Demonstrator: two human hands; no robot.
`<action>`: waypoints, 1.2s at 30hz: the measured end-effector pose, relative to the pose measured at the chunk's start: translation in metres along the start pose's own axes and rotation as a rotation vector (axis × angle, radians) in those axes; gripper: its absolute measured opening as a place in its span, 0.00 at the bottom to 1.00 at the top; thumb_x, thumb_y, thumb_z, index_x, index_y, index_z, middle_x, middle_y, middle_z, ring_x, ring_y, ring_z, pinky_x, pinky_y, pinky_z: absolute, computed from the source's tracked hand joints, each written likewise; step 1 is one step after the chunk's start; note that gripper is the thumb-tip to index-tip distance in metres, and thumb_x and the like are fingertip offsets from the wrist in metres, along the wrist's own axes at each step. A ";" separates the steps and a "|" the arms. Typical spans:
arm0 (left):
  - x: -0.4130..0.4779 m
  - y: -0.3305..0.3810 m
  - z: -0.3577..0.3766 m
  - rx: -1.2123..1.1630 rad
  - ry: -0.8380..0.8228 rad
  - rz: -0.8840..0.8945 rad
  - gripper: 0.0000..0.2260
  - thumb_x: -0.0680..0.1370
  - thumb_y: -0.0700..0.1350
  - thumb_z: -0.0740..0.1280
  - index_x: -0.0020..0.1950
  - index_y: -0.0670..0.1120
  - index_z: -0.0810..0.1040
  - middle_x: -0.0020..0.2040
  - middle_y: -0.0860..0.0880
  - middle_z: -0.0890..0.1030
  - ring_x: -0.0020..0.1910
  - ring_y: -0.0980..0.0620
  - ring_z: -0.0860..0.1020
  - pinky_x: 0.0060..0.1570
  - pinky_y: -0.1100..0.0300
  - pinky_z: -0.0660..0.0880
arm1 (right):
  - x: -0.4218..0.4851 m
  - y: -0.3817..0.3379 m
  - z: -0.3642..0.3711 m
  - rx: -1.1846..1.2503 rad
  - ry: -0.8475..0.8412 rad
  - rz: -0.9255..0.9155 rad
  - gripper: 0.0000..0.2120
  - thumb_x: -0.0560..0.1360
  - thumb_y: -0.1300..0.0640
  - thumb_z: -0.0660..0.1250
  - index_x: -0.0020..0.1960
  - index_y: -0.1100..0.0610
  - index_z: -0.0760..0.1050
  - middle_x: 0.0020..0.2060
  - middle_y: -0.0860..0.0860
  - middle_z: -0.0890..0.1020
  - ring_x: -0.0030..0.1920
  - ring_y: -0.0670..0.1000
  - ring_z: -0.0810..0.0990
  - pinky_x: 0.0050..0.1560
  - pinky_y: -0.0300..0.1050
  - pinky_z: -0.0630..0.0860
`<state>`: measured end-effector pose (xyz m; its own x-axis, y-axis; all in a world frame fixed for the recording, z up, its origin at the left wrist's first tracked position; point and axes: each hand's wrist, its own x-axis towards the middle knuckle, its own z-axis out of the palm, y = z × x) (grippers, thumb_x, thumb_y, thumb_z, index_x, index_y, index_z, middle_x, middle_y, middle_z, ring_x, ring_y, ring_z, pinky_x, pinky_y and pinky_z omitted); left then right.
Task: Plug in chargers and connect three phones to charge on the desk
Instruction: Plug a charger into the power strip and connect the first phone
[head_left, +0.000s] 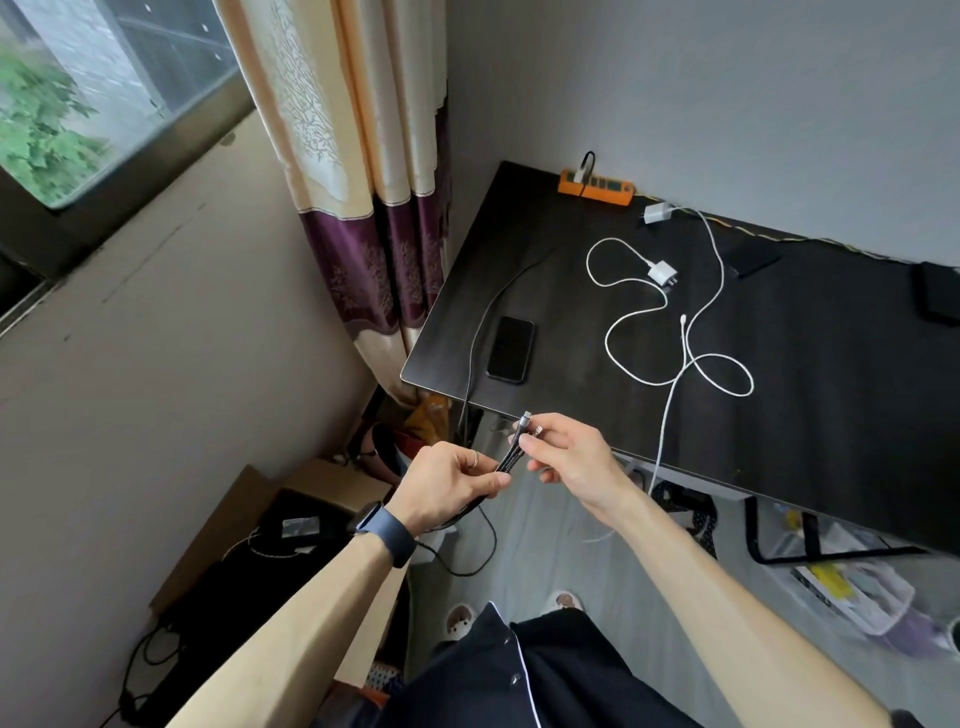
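Several plug heads (527, 417) of the dark cable (505, 461) were pinched in my right grip (569, 457), my left grip (449, 486) curled round its strands, just before the desk (831, 415), so I feared forcing a wrong head into the phone (510, 349) lying there.

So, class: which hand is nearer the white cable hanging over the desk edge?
Right. The right hand is just left of the white cable; the left hand lies farther left.
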<state>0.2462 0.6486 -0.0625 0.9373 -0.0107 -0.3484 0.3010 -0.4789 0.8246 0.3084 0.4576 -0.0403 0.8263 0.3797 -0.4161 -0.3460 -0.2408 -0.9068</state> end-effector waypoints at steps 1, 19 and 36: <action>0.000 0.001 0.000 -0.007 0.001 -0.004 0.10 0.73 0.56 0.75 0.44 0.51 0.87 0.40 0.56 0.86 0.41 0.59 0.83 0.49 0.57 0.80 | 0.000 -0.001 0.000 0.031 0.002 0.006 0.08 0.77 0.59 0.71 0.57 0.54 0.81 0.46 0.52 0.86 0.39 0.48 0.81 0.41 0.43 0.75; 0.039 -0.073 0.009 0.112 -0.009 -0.618 0.12 0.79 0.47 0.64 0.51 0.39 0.82 0.45 0.43 0.86 0.44 0.46 0.85 0.48 0.54 0.81 | 0.000 0.032 -0.003 0.030 0.151 0.088 0.08 0.81 0.54 0.66 0.52 0.54 0.83 0.44 0.50 0.87 0.40 0.43 0.81 0.40 0.36 0.77; 0.257 0.014 0.059 0.501 0.111 -0.364 0.31 0.75 0.54 0.70 0.74 0.45 0.64 0.74 0.38 0.61 0.72 0.35 0.63 0.68 0.44 0.68 | 0.094 0.039 -0.090 0.126 0.079 0.227 0.12 0.83 0.59 0.61 0.63 0.55 0.78 0.46 0.52 0.84 0.37 0.42 0.77 0.41 0.33 0.75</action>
<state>0.4815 0.5872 -0.1665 0.8108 0.3092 -0.4970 0.5110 -0.7880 0.3433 0.4128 0.4036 -0.1094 0.7515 0.2562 -0.6079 -0.5750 -0.1973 -0.7940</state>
